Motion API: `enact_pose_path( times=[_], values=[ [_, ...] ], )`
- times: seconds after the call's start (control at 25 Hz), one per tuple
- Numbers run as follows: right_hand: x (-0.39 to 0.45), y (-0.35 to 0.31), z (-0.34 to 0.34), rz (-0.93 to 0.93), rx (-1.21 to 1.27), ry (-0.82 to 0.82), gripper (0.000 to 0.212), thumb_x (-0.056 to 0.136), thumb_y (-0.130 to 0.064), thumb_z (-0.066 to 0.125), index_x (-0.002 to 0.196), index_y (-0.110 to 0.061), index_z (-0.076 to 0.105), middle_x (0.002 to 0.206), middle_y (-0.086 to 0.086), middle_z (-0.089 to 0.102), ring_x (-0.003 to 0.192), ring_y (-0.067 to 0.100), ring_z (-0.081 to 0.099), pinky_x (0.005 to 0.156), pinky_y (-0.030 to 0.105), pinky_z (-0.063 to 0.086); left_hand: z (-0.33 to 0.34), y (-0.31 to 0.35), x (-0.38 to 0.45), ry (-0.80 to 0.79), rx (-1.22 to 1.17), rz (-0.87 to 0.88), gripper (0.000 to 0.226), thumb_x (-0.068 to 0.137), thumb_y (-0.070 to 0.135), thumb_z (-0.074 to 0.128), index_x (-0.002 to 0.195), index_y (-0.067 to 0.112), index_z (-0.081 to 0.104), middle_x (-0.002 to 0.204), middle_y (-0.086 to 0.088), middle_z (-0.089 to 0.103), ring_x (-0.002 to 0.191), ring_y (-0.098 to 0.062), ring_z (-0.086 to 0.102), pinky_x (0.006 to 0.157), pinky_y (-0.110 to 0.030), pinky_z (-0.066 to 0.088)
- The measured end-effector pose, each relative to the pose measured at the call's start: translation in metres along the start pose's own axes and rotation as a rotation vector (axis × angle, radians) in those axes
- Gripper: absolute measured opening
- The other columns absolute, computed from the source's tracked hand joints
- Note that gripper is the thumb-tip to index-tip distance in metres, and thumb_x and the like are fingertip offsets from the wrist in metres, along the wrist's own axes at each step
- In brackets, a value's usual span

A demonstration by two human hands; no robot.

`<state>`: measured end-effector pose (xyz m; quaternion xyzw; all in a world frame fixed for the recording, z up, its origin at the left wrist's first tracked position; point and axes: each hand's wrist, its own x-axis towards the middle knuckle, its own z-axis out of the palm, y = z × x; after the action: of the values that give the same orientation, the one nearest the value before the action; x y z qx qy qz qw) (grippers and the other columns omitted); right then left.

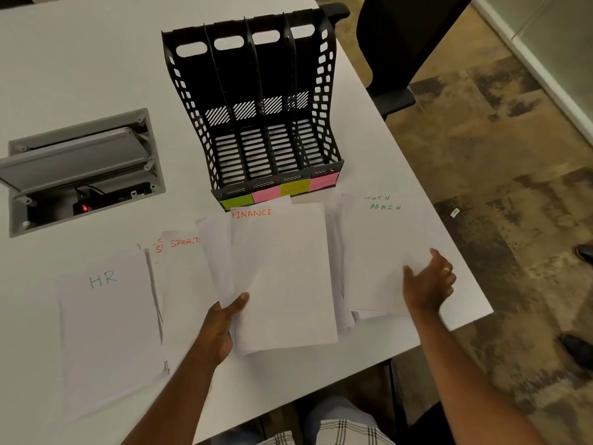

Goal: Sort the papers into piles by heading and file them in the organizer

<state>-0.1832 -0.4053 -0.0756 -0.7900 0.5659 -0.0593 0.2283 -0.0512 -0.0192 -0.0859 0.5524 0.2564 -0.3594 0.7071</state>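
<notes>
white table (pixel 80 75) over mottled brown carpet (pixel 481 149), black chair (pixel 401 43) at the far corner.
black four-slot organizer (pixel 256 101) stands mid-table with green, pink and yellow tags along its front; before it lie the hr pile (pixel 109 332), sports pile (pixel 183 277), finance pile (pixel 282 277) and admin pile (pixel 375 252). left hand (pixel 221 329) pinches the finance pile's left edge; right hand (pixel 428 284), fingers loosely spread, rests on the admin pile.
</notes>
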Motion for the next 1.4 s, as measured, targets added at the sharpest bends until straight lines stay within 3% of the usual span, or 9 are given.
enact_pose_path(
  times=[0.12, 0.32, 0.44, 0.56, 0.8, 0.92, 1.04, 1.16, 1.4],
  values=[
    [-0.054, -0.031, 0.017, -0.242, 0.248, -0.074, 0.04, 0.095, -0.031, 0.064, 0.131, -0.021, 0.051, 0.13, 0.005, 0.053, 0.114, 0.023, 0.055, 0.088, 0.034, 0.053, -0.005, -0.003, -0.003, 0.042, 0.017, -0.011, 0.032, 0.089, 0.011, 0.072, 0.12, 0.015, 0.069, 0.114, -0.007, 0.077, 0.099, -0.022, 0.075, 0.086, -0.036, 0.058],
    [-0.14, -0.086, 0.047, -0.115, 0.478, -0.562, 0.034, 0.088, -0.052, 0.067, 0.113, -0.032, 0.056, 0.104, -0.021, 0.064, 0.089, -0.012, 0.06, 0.069, 0.005, 0.047, -0.016, -0.002, -0.011, 0.065, 0.053, -0.025, 0.032, 0.088, 0.011, 0.073, 0.12, 0.014, 0.069, 0.114, -0.008, 0.077, 0.104, -0.026, 0.073, 0.103, -0.045, 0.05],
    [-0.162, -0.095, 0.057, -0.125, 0.477, -0.559, 0.01, 0.093, -0.033, 0.067, 0.095, -0.023, 0.065, 0.09, -0.014, 0.07, 0.078, -0.007, 0.064, 0.07, 0.018, 0.052, -0.031, 0.003, -0.019, 0.068, 0.05, -0.039, 0.038, 0.091, 0.021, 0.071, 0.127, 0.009, 0.066, 0.123, -0.014, 0.073, 0.116, -0.033, 0.067, 0.109, -0.051, 0.045],
    [-0.175, -0.105, 0.063, -0.167, 0.461, -0.492, 0.021, 0.098, -0.029, 0.06, 0.081, -0.017, 0.064, 0.079, -0.008, 0.07, 0.069, 0.001, 0.063, 0.065, 0.023, 0.052, -0.057, 0.013, -0.031, 0.072, -0.016, -0.03, 0.037, 0.097, 0.032, 0.063, 0.127, 0.011, 0.067, 0.124, -0.01, 0.073, 0.12, -0.03, 0.066, 0.111, -0.048, 0.044],
    [-0.199, -0.143, 0.088, -0.23, 0.362, -0.451, 0.028, 0.102, -0.033, 0.052, 0.116, -0.012, 0.065, 0.113, -0.001, 0.071, 0.103, 0.017, 0.066, 0.091, 0.035, 0.054, -0.139, 0.038, -0.047, 0.227, -0.069, -0.017, 0.035, 0.095, 0.036, 0.065, 0.123, 0.015, 0.068, 0.124, -0.008, 0.073, 0.113, -0.023, 0.068, 0.105, -0.04, 0.047],
    [-0.211, -0.16, 0.106, -0.244, 0.329, -0.409, 0.025, 0.102, -0.03, 0.052, 0.114, -0.011, 0.064, 0.109, 0.001, 0.069, 0.105, 0.025, 0.065, 0.085, 0.028, 0.048, -0.185, 0.05, -0.056, 0.299, -0.127, 0.006, 0.027, 0.094, 0.035, 0.066, 0.115, 0.018, 0.069, 0.122, -0.001, 0.073, 0.112, -0.017, 0.068, 0.1, -0.035, 0.047],
    [-0.211, -0.167, 0.112, -0.229, 0.306, -0.364, 0.032, 0.103, -0.029, 0.051, 0.125, -0.007, 0.061, 0.121, 0.009, 0.067, 0.114, 0.029, 0.062, 0.089, 0.027, 0.042, -0.226, 0.063, -0.06, 0.301, -0.197, 0.017, 0.043, 0.094, 0.033, 0.066, 0.133, 0.016, 0.062, 0.131, -0.004, 0.069, 0.123, -0.022, 0.062, 0.108, -0.042, 0.044],
    [-0.187, -0.155, 0.101, -0.195, 0.236, -0.278, 0.041, 0.104, -0.031, 0.047, 0.136, -0.007, 0.054, 0.133, 0.016, 0.061, 0.124, 0.036, 0.055, 0.102, 0.04, 0.043, -0.247, 0.072, -0.061, 0.311, -0.217, 0.012, 0.045, 0.093, 0.034, 0.067, 0.135, 0.017, 0.062, 0.131, -0.004, 0.069, 0.124, -0.024, 0.061, 0.109, -0.045, 0.044],
    [-0.135, -0.119, 0.078, -0.137, -0.009, -0.195, 0.032, 0.098, -0.005, 0.049, 0.13, -0.002, 0.048, 0.125, 0.027, 0.058, 0.116, 0.046, 0.056, 0.095, 0.05, 0.046, -0.24, 0.071, -0.057, 0.274, -0.033, 0.01, 0.039, 0.083, 0.042, 0.071, 0.115, 0.021, 0.069, 0.113, 0.002, 0.076, 0.112, -0.02, 0.066, 0.098, -0.04, 0.048]
  ],
)
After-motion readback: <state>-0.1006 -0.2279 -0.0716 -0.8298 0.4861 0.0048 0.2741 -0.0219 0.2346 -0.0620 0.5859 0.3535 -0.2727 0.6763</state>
